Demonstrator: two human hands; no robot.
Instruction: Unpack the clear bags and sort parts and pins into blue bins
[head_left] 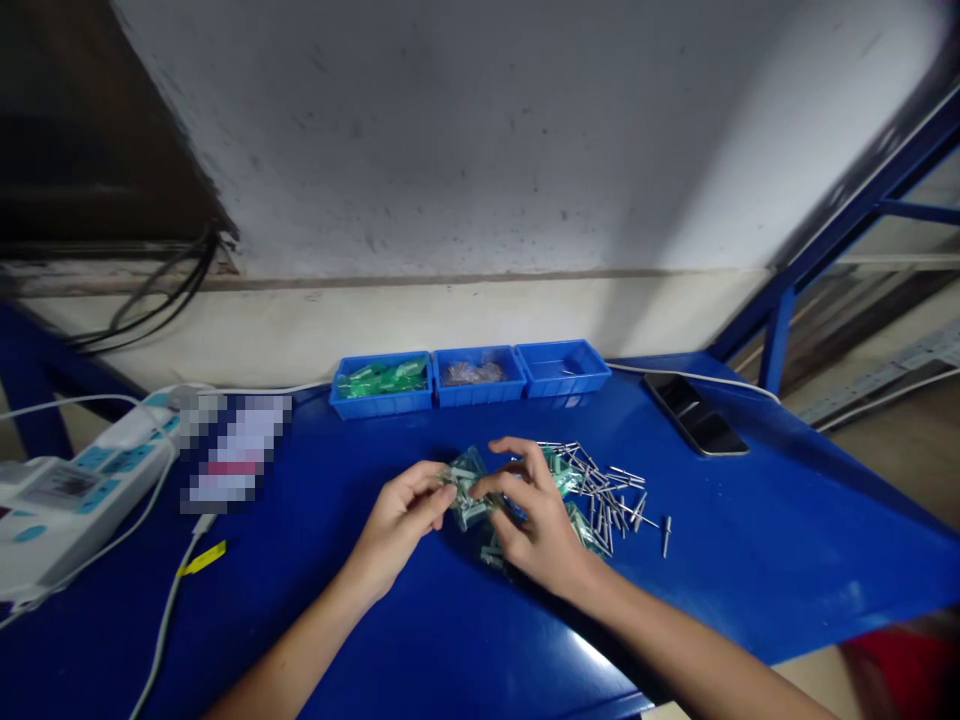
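Both my hands meet over a blue table (750,540). My left hand (397,525) pinches a small clear green plastic piece (463,492) from the left. My right hand (536,520) grips the same piece from the right with thumb and forefinger. Under and beside my right hand lies a heap of similar clear green pieces (574,510). Just to the right, several small metal pins (615,495) are scattered on the table.
Three blue bins stand at the table's back: one with green parts (382,385), one with a clear bag (478,376), one nearly bare (562,368). A black phone (694,412) lies back right. A white power strip (75,485) and cables sit left.
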